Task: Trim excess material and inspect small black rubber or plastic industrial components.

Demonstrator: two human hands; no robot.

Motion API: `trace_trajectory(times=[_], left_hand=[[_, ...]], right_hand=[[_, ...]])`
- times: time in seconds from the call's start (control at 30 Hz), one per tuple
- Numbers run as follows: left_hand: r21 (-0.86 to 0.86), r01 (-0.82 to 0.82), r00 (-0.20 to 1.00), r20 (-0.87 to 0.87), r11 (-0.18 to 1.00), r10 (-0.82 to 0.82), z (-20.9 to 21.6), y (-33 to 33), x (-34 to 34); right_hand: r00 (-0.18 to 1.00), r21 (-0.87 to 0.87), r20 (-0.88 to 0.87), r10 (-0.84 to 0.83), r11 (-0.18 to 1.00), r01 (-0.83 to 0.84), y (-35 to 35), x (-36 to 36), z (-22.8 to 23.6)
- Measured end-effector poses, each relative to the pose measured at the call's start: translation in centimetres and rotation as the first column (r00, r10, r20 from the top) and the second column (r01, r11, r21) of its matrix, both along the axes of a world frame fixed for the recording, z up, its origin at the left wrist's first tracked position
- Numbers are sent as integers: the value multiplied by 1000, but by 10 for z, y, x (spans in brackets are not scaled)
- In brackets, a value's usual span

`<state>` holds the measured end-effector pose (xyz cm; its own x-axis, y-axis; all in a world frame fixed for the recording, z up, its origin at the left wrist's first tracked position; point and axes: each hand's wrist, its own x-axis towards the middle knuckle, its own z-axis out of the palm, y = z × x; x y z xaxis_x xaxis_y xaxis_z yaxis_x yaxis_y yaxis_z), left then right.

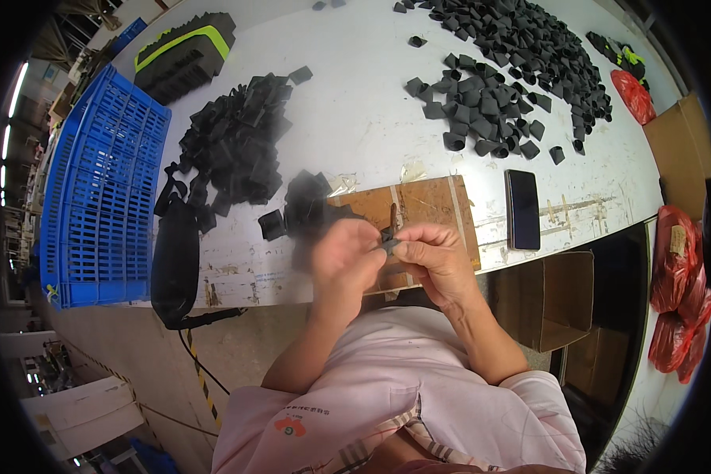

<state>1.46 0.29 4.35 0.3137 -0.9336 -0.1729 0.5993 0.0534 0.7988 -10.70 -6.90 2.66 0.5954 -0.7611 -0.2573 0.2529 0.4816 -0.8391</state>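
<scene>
Close in front of my body, over the front edge of a brown wooden board (460,207), both hands meet at a small black piece (389,244). My right hand (436,259) pinches it between thumb and forefinger. From the other side my left hand (341,257), partly blurred, closes its fingertips on the same piece. A thin brown upright part (393,215) shows on the board just beyond the fingers. Left of the board lies a small heap of black pieces (308,197), partly behind my left hand. What the fingers cover of the held piece is hidden.
A larger pile of flat black pieces (241,138) lies left; short black tube-like pieces (521,55) spread far right. A phone (523,209) is right of the board. A blue crate (107,197) and long black object (175,265) flank the left; red bags (675,276) hang right.
</scene>
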Motion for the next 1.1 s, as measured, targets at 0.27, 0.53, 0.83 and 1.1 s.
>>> trace_trajectory(times=[0.27, 0.53, 0.83, 1.1], left_hand=[[-310, -330, 457, 774, 892, 438, -6, -5, -12], [-54, 95, 879, -464, 994, -109, 33, -28, 28], [-15, -142, 952, 271, 990, 140, 13, -25, 14], [-374, 42, 567, 772, 926, 286, 20, -34, 16]], right_hand=[[957, 46, 158, 243, 966, -253, -7, 2, 23], [956, -93, 60, 287, 955, -281, -47, 22, 35], [986, -368, -126, 113, 917, -152, -37, 11, 20], [918, -981, -103, -382, 193, -30, -22, 5, 38]])
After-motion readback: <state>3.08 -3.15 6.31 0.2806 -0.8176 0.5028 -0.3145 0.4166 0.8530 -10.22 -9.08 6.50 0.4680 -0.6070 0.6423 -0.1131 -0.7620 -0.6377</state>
